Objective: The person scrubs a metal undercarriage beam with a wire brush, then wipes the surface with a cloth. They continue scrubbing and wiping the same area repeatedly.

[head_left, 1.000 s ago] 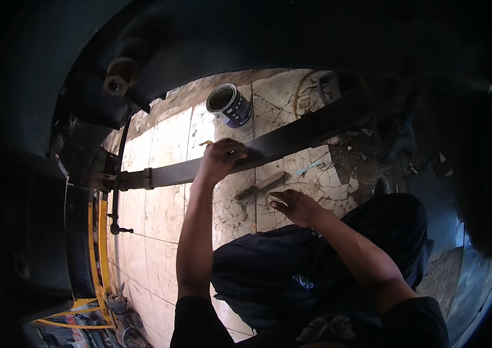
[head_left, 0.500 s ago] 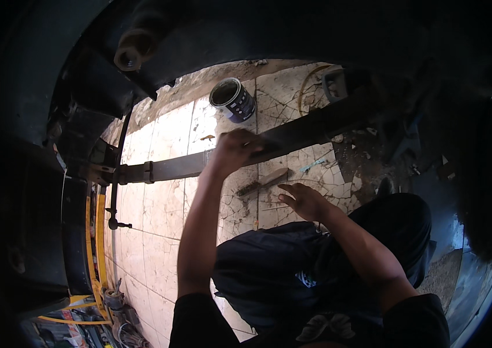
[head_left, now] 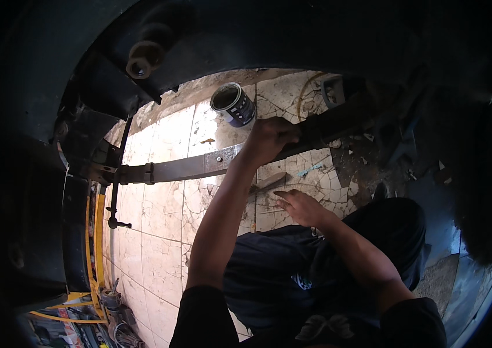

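My left hand (head_left: 270, 140) is closed on top of a long dark flat metal bar (head_left: 191, 166), which looks like a vehicle's leaf spring. Whatever its fingers hold is hidden in shadow. Just left of that hand, a small round bolt head (head_left: 219, 159) sits on the bar's top face. Lower and to the right, my right hand (head_left: 301, 209) hovers over the floor with its index finger stretched out, holding nothing visible. Close to its fingertips lies a flat, grey-brown wooden-looking piece (head_left: 272, 180) on the tiles.
Beyond the bar stands an open paint can (head_left: 233, 106). A large hollow bolt end (head_left: 139, 68) juts from the dark vehicle body overhead. At left hang a thin rod (head_left: 119, 174) and a yellow frame (head_left: 99, 232). Cracked tiles (head_left: 153, 255) cover the floor.
My left hand has slid right along the bar, uncovering the bolt head. My right hand has shifted slightly downward, its fingers still extended. The view has tilted a little.
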